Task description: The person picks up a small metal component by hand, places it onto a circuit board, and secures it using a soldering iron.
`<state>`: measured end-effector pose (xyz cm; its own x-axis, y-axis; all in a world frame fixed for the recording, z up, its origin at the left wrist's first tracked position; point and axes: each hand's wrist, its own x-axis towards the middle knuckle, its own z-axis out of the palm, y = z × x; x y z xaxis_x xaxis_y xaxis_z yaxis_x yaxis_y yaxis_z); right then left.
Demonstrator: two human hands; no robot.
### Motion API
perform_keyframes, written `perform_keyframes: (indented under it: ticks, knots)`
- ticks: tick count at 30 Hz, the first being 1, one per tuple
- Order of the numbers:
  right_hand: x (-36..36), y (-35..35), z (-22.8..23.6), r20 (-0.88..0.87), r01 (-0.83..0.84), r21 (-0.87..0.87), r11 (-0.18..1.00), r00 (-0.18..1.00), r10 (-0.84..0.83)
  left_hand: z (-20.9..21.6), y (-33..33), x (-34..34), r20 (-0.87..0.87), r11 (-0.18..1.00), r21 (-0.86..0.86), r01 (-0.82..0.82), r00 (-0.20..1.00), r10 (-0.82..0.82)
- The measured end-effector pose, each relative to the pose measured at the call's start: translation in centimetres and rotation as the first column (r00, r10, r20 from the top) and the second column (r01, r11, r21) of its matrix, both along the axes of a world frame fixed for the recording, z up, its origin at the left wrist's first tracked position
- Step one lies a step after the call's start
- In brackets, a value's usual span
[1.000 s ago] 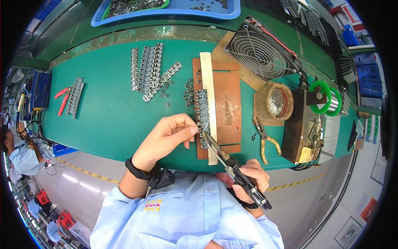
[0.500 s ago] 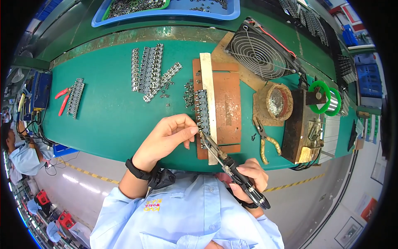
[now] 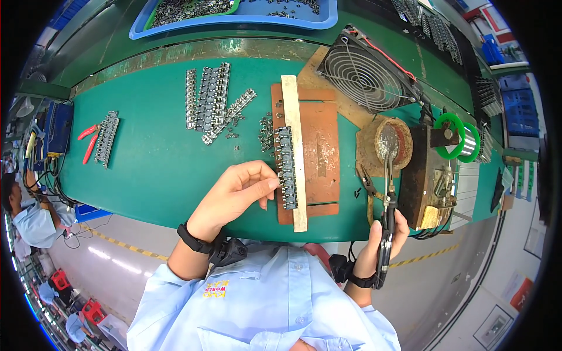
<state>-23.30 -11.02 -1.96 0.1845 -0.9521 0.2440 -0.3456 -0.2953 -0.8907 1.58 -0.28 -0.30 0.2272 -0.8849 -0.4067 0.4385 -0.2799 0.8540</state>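
In my right hand (image 3: 383,240) is a soldering iron (image 3: 386,234) with a black handle, pointing away from me. Its metal end reaches into a round, crusted pot (image 3: 379,143) with a shiny grey inside. My left hand (image 3: 240,190) is closed in a pinch at the left edge of a strip of small dark circuit boards (image 3: 285,167); whatever its fingertips hold is too small to make out. The strip lies along a pale wooden bar (image 3: 294,117) on a reddish-brown board (image 3: 322,158). Small metal parts (image 3: 266,133) are scattered left of the strip.
More board strips (image 3: 213,99) lie at the back left. Red-handled pliers (image 3: 89,140) sit by another strip. Worn pliers (image 3: 369,187) rest near the pot. A fan (image 3: 366,70), a green solder spool (image 3: 449,134) and a blue tray (image 3: 234,24) stand farther off.
My right hand has swung the soldering iron right, away from the board strip, and its end is now in the pot. My left hand has stayed at the strip.
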Motion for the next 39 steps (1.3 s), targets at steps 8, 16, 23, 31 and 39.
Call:
perform_keyframes:
  ticks: [8, 16, 23, 31, 39]
  knots:
    - [0.7, 1.5, 0.1, 0.245, -0.344, 0.038, 0.938, 0.913, 0.325, 0.0, 0.0, 0.0, 0.001, 1.000, -0.002, 0.004, 1.000, -0.004]
    - [1.6, 1.3, -1.6, 0.193, -0.420, -0.030, 0.907, 0.888, 0.418, 0.1, -0.2, -0.1, -0.028, 0.997, 0.017, -0.080, 0.996, 0.080]
    - [1.8, 1.3, -1.6, 0.203, -0.429, -0.014, 0.903, 0.883, 0.423, 0.1, -0.2, -0.2, 0.013, 0.997, 0.020, -0.073, 0.997, 0.073]
    - [1.8, 1.2, -1.5, 0.222, -0.449, -0.035, 0.893, 0.868, 0.445, -0.5, -0.2, -0.3, -0.042, 0.994, -0.005, -0.106, 0.994, 0.105]
    - [1.4, 1.3, -2.2, 0.315, -0.423, -0.011, 0.906, 0.858, 0.405, -1.1, 0.3, -0.4, -0.059, 0.985, -0.067, -0.160, 0.986, 0.156]
